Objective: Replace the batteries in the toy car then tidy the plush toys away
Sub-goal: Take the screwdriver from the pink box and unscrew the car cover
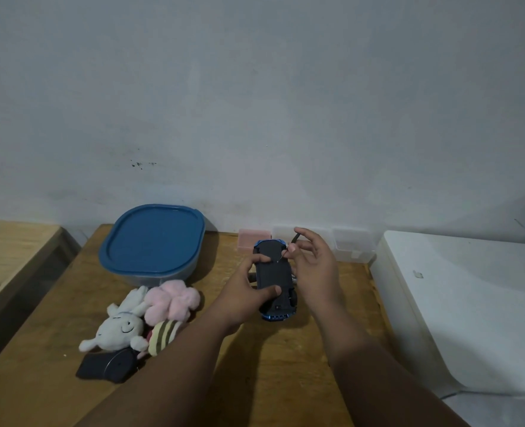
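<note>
While the toy car (275,274) is belly-up at the middle of the table (285,380) | left hand (248,291): fingers curled round the car, gripping | right hand (315,266): fingertips pinching a small screwdriver (296,235), tip on the car's far end | plush toys (150,315): heaped near left, just beside the blue-lidded container (153,238).

We read no text, brand or number anywhere — not on the toy car (275,272), the blue container lid (151,238) or the plush toys (122,328).

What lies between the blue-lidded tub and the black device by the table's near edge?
Head view: three plush toys, a white bunny, a pink one and a striped one, heaped between tub and device.
</note>
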